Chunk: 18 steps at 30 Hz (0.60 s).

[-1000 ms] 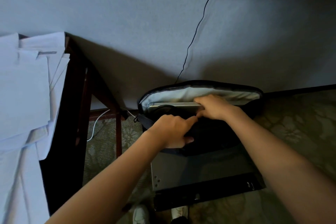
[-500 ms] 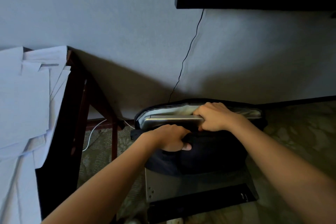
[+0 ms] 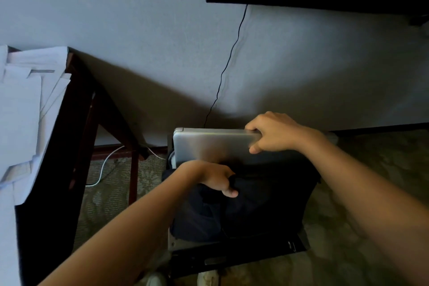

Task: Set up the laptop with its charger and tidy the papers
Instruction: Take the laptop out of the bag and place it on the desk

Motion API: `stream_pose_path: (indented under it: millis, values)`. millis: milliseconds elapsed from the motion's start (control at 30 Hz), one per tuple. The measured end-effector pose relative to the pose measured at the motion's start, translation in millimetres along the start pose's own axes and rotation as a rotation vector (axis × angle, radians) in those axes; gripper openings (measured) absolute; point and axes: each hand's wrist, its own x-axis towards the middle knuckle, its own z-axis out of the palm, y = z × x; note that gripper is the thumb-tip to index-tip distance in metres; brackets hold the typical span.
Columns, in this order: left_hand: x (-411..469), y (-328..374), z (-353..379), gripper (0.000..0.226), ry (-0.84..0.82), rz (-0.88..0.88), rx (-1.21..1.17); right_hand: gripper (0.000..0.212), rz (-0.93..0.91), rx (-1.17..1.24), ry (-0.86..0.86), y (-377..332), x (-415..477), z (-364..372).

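**While laptop (image 3: 213,144) stands half out of bag (image 3: 267,204)**

Location: low against wall, beside bench (image 3: 76,100). Right grip (image 3: 276,133): clamped on laptop's top edge; lift straight upward. Left grip (image 3: 209,175): clenched on bag cloth; hold bag down.

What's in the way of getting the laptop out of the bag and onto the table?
The laptop sits half inside the dark bag, which the left hand grips; the right hand holds its top edge. Loose papers cover the visible top of the table.
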Motion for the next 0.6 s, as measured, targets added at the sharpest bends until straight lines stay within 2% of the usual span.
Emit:
stream_pose_path:
  millis: [100,167,333,467,600]
  values:
    - [3,0,-8,0.052,0.039,-0.009,0.025,0.025,0.009,0.031,0.021,6,1,-2]
    - [1,0,-11,0.055,0.122,-0.006,0.043,0.024,0.017,0.041,0.030,8,2,-7]
    - [-12,1,-16,0.065,0.306,-0.078,0.243,0.032,0.032,0.014,0.063,2,-2,-36]
    - [-17,-7,-17,0.058,0.343,-0.163,0.273,0.033,0.012,-0.025,0.086,-8,-2,-59]
    - [-15,-10,-19,0.060,0.294,-0.261,0.299,0.036,-0.005,-0.075,0.128,-16,1,-75]
